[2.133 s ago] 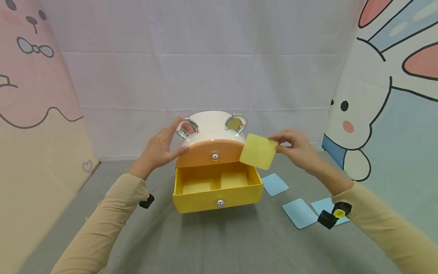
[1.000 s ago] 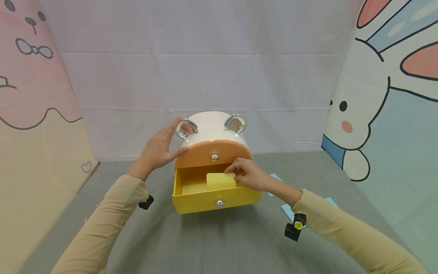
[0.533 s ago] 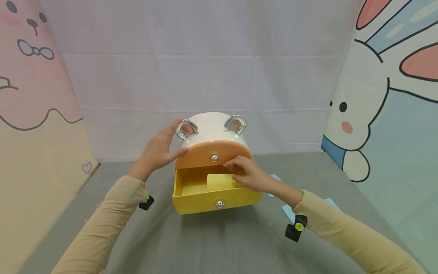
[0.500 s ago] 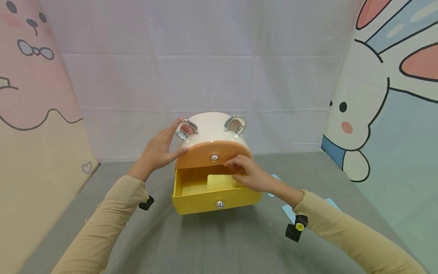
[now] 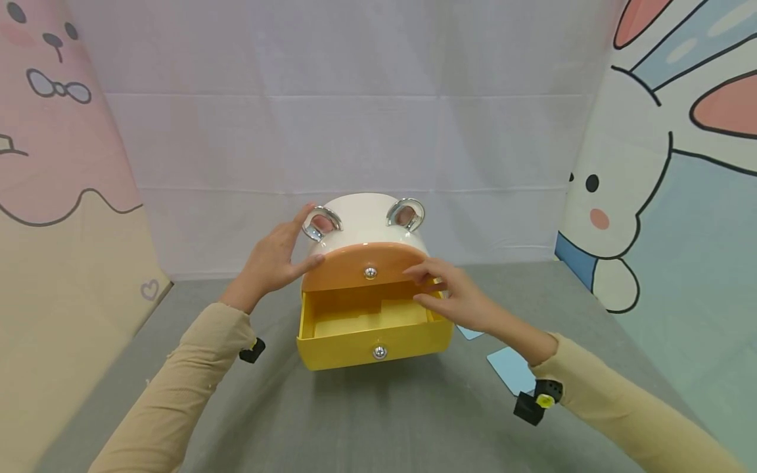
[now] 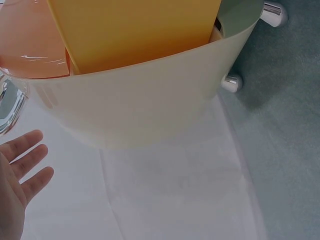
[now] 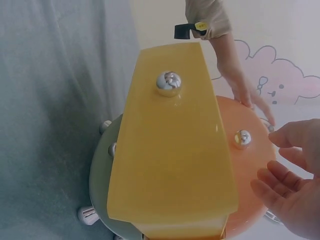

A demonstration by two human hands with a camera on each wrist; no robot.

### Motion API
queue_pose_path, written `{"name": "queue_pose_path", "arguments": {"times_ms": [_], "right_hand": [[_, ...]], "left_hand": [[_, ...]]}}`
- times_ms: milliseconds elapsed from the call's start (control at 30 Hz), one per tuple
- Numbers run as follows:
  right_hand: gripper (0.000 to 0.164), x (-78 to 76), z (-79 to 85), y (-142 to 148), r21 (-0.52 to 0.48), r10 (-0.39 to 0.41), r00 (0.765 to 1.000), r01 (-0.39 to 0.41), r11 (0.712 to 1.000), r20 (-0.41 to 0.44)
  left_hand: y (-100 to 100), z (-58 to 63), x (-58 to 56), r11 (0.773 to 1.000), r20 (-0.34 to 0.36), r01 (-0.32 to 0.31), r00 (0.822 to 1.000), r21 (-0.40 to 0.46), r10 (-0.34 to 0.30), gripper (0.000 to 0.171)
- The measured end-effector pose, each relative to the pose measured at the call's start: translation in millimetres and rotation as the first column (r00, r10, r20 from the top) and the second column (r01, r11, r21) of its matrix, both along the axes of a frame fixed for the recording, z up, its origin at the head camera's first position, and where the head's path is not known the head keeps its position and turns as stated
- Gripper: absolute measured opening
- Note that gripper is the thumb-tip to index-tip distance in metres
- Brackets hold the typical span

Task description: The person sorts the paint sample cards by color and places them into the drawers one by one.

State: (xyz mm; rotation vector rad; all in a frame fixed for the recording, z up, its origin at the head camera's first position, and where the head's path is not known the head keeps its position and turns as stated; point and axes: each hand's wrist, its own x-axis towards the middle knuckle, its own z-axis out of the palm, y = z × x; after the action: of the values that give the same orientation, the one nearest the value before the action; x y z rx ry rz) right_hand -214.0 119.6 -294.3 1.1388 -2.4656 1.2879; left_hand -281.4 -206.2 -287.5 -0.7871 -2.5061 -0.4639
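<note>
A small rounded cabinet [image 5: 362, 217] with a white top and two chrome ears stands on the grey cloth. Its yellow drawer [image 5: 343, 355] is pulled out below an orange upper drawer [image 5: 340, 266]; each has a silver knob. Yellow square cards [image 5: 405, 314] lie inside the yellow drawer. My left hand [image 5: 273, 257] steadies the cabinet's left side, thumb at the orange front's edge and fingertips by the left ear. My right hand [image 5: 458, 297] is over the drawer's right end, fingers loosely bent and holding nothing. In the right wrist view the right palm [image 7: 297, 185] shows bare.
Light-blue square cards, one [image 5: 512, 370] in front and one [image 5: 470, 332] nearer the cabinet, lie on the cloth at right, partly behind my right arm. A white curtain [image 5: 248, 144] hangs behind, with cartoon-printed panels [image 5: 692, 230] at both sides.
My right hand brought a yellow card left into the yellow drawer and let it go there. It has since risen slightly to the right. My left hand has stayed put.
</note>
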Motion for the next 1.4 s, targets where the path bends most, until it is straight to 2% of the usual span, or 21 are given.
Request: {"name": "queue_pose_path", "arguments": {"times_ms": [233, 367, 500, 633, 700, 867, 967, 1400], "right_hand": [[0.033, 22.0, -6.9, 10, -0.106, -0.111, 0.994, 0.109, 0.988, -0.018], [0.027, 37.6, -22.2, 6, -0.196, -0.179, 0.982, 0.164, 0.967, -0.058], [0.026, 52.8, -42.7, -4, -0.264, -0.191, 0.978, 0.163, 0.950, -0.082], [0.029, 61.1, -64.0, -14, -0.275, -0.218, 0.969, 0.179, 0.945, -0.119], [0.029, 67.0, -65.1, -21, -0.272, -0.246, 0.961, 0.206, 0.940, -0.124], [0.026, 67.9, -81.1, -36, -0.279, -0.312, 0.948, 0.282, 0.918, -0.068], [0.024, 61.0, -99.7, -42, -0.282, -0.335, 0.941, 0.308, 0.909, -0.053], [0.020, 61.2, -122.2, -75, -0.384, -0.408, 0.913, 0.372, 0.845, -0.013]], "left_hand": [[-1, -0.5, 0.1, 1.000, 0.003, 0.001, 1.000, 0.001, -0.001, 0.085], [0, 0.0, 0.8, 1.000, 0.012, 0.003, 1.000, 0.000, -0.003, 0.085], [0, 1.6, 0.9, 1.000, 0.017, 0.002, 1.000, -0.009, -0.002, 0.085], [0, 2.9, 0.6, 1.000, 0.021, 0.004, 1.000, -0.013, -0.004, 0.086], [0, 2.6, 0.6, 1.000, 0.020, 0.008, 1.000, -0.011, -0.008, 0.086], [0, 1.4, -0.2, 1.000, 0.011, 0.013, 1.000, -0.007, -0.013, 0.085], [0, 1.7, -0.4, 1.000, 0.012, 0.010, 1.000, -0.011, -0.010, 0.085], [-2, 2.0, 2.4, 1.000, 0.000, 0.009, 1.000, -0.013, -0.009, 0.085]]}}
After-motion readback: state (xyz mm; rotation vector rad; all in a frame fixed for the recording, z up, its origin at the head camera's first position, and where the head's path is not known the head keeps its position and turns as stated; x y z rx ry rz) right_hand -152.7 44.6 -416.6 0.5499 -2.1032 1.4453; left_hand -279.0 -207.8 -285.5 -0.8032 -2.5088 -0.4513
